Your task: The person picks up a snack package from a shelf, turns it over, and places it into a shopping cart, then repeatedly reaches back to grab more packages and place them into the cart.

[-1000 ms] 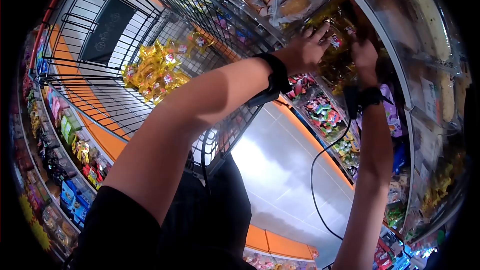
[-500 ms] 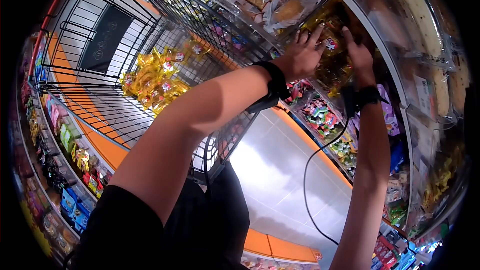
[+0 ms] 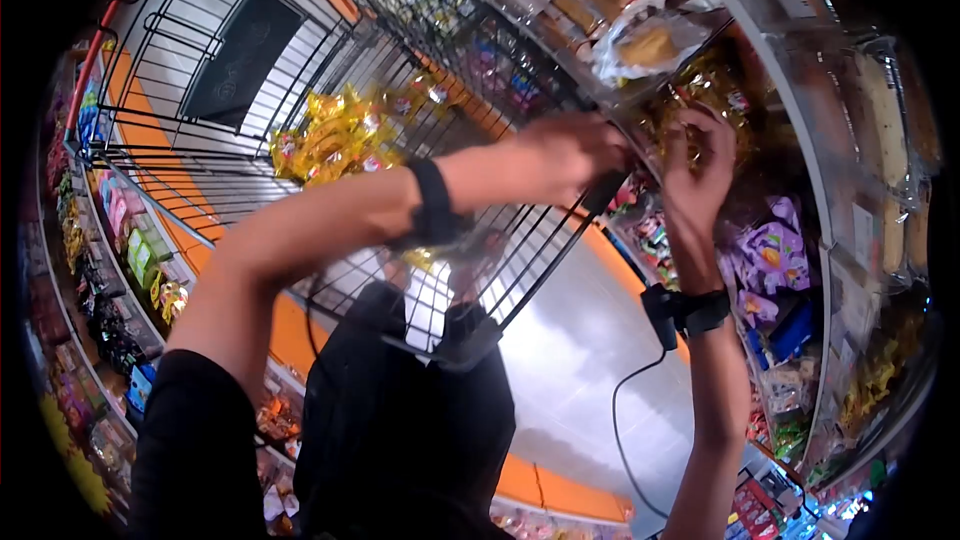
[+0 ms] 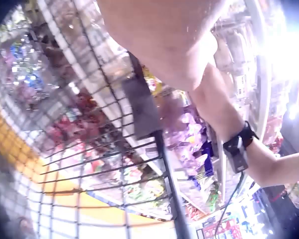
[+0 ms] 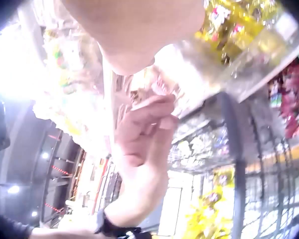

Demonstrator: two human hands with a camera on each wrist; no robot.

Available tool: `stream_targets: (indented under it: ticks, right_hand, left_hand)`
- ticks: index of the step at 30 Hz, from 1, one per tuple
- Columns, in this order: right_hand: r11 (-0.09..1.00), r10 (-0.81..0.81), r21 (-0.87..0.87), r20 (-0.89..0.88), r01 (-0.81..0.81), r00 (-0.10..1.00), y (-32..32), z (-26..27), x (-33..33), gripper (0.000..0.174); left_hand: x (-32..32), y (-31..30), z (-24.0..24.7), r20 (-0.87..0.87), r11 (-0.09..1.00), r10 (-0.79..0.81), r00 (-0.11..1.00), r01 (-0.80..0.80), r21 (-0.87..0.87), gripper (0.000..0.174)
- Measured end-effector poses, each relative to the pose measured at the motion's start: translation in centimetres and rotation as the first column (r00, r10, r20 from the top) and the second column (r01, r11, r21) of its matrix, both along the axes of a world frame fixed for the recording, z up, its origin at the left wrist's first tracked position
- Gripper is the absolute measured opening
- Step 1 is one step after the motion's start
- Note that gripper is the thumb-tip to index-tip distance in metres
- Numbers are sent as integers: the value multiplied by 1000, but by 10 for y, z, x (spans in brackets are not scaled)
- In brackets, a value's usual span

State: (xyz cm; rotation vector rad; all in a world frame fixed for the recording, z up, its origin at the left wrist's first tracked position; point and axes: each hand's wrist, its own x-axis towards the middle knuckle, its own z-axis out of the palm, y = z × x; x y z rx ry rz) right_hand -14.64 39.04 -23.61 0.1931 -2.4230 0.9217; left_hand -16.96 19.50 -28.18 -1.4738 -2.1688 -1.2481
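My left hand (image 3: 565,160), blurred by motion, is over the near corner of the wire shopping cart (image 3: 600,195). In the right wrist view its fingers (image 5: 147,117) are loosely bent, and nothing shows between them. My right hand (image 3: 702,155) is at the front edge of a shelf bin, fingers loosely curved, with no item visible in it. Just beyond its fingertips lie yellow-wrapped snack packs (image 3: 735,100) in the bin. A pile of similar yellow packs (image 3: 340,135) sits inside the cart.
Bagged bread (image 3: 650,45) lies beside the bin. Purple packets (image 3: 770,255) are on the shelf below my right hand. A grey shelf rail (image 3: 790,110) runs along the right. A black cable (image 3: 617,410) hangs from my right wristband (image 3: 685,310). More snack shelves stand at left.
My left hand has drawn back from the bin of yellow packs to the cart's near corner. My right hand has moved slightly back and its fingers have bent. The view has shifted.
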Motion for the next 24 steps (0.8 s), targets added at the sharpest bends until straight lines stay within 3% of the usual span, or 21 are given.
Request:
stream_targets:
  ticks: [1,2,4,6,9,11,12,14,15,16,18,19,22,24]
  right_hand:
    - [959,33,-283,162,15,986,-26,-4,9,15]
    - [841,101,-536,301,80,948,-54,-7,16,13]
    - [796,239,-596,474,108,848,-96,-24,18,12]
    - [902,262,-428,638,50,724,-134,-52,12,18]
    - [882,337,-429,863,193,377,-186,-116,-5,33]
    - [876,336,-370,928,308,159,-216,-147,-22,39]
    - [937,261,-293,949,190,178,-228,-178,-25,43]
    - [992,125,-116,962,-51,242,-247,-240,-18,51]
    - [961,167,-127,975,-247,146,-256,-243,-19,64]
    - [938,174,-119,974,-325,146,-266,-250,-14,66]
    - [875,188,-93,970,-474,155,-281,-256,6,70]
    - [873,-99,223,952,-433,289,-301,-242,16,67]
    - [841,-116,256,946,-477,303,-297,-242,16,73]
    - [868,-100,160,984,-470,151,-286,-224,4,70]
  left_hand:
    - [2,-27,-10,27,998,32,999,-30,-53,14]
    - [2,-54,-25,49,993,64,997,-59,-106,13]
    - [3,-111,-45,243,959,147,959,-78,-271,16]
    - [-2,-160,-75,318,865,328,889,-148,-479,22]
    - [-9,-218,-148,245,714,526,815,-266,-648,30]
    - [-11,-236,-159,259,664,542,800,-218,-715,35]
    - [-11,-243,-163,269,636,549,792,-186,-749,38]
    - [-8,-250,-172,360,552,466,808,52,-832,50]
    - [-6,-249,-177,388,472,418,821,169,-865,54]
    - [-6,-250,-179,419,380,371,829,276,-883,58]
    - [4,-254,-177,376,390,329,866,238,-890,64]
    - [8,-254,-177,356,399,303,884,221,-890,67]
    - [0,-248,-171,400,326,322,858,296,-898,77]
    - [-3,-246,-162,445,382,380,811,300,-874,81]
